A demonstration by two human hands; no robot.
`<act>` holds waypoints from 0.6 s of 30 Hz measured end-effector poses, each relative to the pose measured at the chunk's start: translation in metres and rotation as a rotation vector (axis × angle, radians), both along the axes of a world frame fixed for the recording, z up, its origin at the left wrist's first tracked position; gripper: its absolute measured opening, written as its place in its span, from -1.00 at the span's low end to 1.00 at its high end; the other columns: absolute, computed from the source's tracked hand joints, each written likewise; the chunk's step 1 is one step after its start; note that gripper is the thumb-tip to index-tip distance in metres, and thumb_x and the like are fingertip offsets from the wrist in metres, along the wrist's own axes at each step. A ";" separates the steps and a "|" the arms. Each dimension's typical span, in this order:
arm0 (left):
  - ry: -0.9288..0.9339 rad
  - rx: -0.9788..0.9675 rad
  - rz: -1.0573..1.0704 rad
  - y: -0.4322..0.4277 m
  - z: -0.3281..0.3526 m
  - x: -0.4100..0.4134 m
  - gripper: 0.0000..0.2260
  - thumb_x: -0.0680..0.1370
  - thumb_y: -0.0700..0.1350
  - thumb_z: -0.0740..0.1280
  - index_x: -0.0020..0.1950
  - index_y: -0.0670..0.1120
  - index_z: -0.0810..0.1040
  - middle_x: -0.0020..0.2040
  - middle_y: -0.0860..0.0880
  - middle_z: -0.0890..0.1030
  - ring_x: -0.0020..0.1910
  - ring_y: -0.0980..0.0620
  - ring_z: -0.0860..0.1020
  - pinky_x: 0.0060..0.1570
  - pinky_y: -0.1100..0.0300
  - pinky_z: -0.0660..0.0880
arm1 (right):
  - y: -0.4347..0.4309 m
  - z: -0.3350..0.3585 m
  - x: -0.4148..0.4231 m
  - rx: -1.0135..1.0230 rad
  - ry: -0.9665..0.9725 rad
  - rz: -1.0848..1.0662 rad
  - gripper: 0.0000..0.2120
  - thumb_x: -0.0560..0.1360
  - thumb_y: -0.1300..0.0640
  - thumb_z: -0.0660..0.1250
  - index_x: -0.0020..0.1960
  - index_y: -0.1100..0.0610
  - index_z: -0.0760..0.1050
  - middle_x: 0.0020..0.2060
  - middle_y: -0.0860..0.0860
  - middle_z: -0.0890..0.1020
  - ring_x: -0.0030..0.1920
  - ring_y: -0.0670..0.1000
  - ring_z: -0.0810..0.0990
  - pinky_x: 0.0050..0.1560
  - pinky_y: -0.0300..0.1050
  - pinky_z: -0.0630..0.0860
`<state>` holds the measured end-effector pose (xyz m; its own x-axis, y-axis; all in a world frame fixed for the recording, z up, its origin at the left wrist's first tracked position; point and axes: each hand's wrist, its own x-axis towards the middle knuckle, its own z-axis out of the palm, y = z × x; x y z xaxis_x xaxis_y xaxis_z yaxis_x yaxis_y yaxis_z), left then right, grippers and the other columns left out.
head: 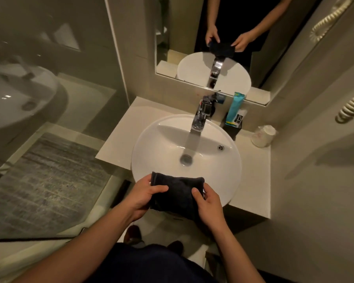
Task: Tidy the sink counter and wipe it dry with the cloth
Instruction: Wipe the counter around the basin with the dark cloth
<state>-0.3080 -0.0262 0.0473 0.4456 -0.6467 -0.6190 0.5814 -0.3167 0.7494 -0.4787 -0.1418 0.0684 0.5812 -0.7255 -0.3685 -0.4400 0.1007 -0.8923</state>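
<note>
Left hand (pixel 143 198), right hand (pixel 207 205) both clamped on folded dark cloth (pixel 177 194) over sink (pixel 223 170) front rim; bench (pixel 251 180) beside.

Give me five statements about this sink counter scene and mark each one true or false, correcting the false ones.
1. Both hands hold the dark cloth over the near rim of the basin. True: the left hand and right hand each grip a side.
2. Water is running from the faucet. False: no stream shows and the basin looks dry.
3. A teal tube stands upright against the wall to the right of the faucet. True.
4. The wrapped cups sit inside the basin. False: they sit on the counter, right of the basin.
5. The cloth lies spread flat on the counter. False: it is folded and held in the hands.
</note>
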 end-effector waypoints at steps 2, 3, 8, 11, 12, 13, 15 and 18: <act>-0.043 0.013 -0.012 0.004 -0.001 -0.002 -0.69 0.45 -0.31 0.49 0.17 -0.12 0.63 0.11 -0.18 0.70 0.11 -0.23 0.67 -0.03 -0.22 0.66 | 0.008 -0.004 -0.005 0.029 0.001 -0.023 -0.82 0.67 0.16 0.24 0.14 -0.10 0.50 0.00 -0.15 0.66 -0.04 -0.26 0.66 -0.15 -0.39 0.56; -0.063 0.022 -0.016 0.006 -0.002 -0.003 -0.69 0.45 -0.32 0.49 0.16 -0.11 0.63 0.11 -0.17 0.71 0.10 -0.22 0.67 -0.04 -0.21 0.67 | 0.012 -0.007 -0.007 0.048 0.004 -0.028 -0.80 0.67 0.15 0.24 0.18 -0.13 0.48 0.03 -0.17 0.65 -0.03 -0.26 0.66 -0.16 -0.41 0.55; -0.184 0.088 -0.102 0.015 -0.011 -0.001 -0.65 0.46 -0.30 0.50 0.20 -0.03 0.60 0.10 -0.11 0.71 0.07 -0.15 0.69 -0.06 -0.18 0.68 | 0.031 -0.020 -0.008 0.118 0.042 -0.072 -0.73 0.67 0.09 0.24 0.33 -0.14 0.45 0.16 -0.08 0.65 0.13 -0.09 0.66 -0.02 -0.27 0.64; -0.266 0.124 -0.157 0.018 -0.016 0.001 -0.67 0.47 -0.30 0.49 0.15 0.02 0.59 0.10 -0.07 0.70 0.07 -0.07 0.68 -0.03 -0.06 0.69 | 0.038 -0.032 -0.006 0.122 0.102 -0.076 -0.72 0.67 0.08 0.23 0.35 -0.13 0.45 0.20 -0.05 0.65 0.17 -0.04 0.66 0.16 -0.04 0.65; -0.294 0.138 -0.174 0.019 -0.017 0.001 -0.68 0.48 -0.30 0.48 0.13 0.02 0.58 0.09 -0.06 0.70 0.06 -0.05 0.68 -0.03 -0.01 0.69 | 0.040 -0.035 -0.005 0.118 0.125 -0.078 -0.72 0.67 0.09 0.22 0.35 -0.13 0.45 0.21 -0.04 0.64 0.18 -0.03 0.65 0.18 0.00 0.64; -0.319 0.151 -0.185 0.020 -0.019 0.002 -0.70 0.48 -0.30 0.48 0.10 0.01 0.58 0.07 -0.06 0.70 0.05 -0.05 0.68 -0.04 0.01 0.68 | 0.042 -0.038 -0.003 0.113 0.146 -0.087 -0.72 0.67 0.10 0.22 0.35 -0.11 0.45 0.22 -0.04 0.64 0.19 -0.03 0.64 0.18 -0.01 0.63; -0.375 0.195 -0.204 0.022 -0.025 0.005 -0.74 0.47 -0.29 0.48 0.07 -0.03 0.58 0.03 -0.09 0.70 0.01 -0.07 0.69 0.00 -0.05 0.68 | 0.046 -0.041 0.000 0.082 0.200 -0.103 -0.70 0.67 0.12 0.21 0.38 -0.05 0.46 0.21 -0.06 0.62 0.19 -0.04 0.61 0.10 -0.17 0.60; -0.440 0.244 -0.253 0.023 -0.029 0.007 -0.75 0.46 -0.23 0.50 0.07 -0.03 0.56 0.00 -0.09 0.70 -0.02 -0.05 0.69 0.01 -0.08 0.68 | 0.051 -0.045 0.004 -0.025 0.343 -0.093 -0.67 0.68 0.10 0.19 0.43 0.03 0.42 0.27 0.00 0.60 0.24 0.01 0.58 0.09 -0.22 0.50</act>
<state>-0.3011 -0.0029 0.0180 0.5451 -0.6282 -0.5551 0.1140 -0.6005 0.7915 -0.4747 -0.0911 0.0236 0.3576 -0.7807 -0.5126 -0.7048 0.1346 -0.6966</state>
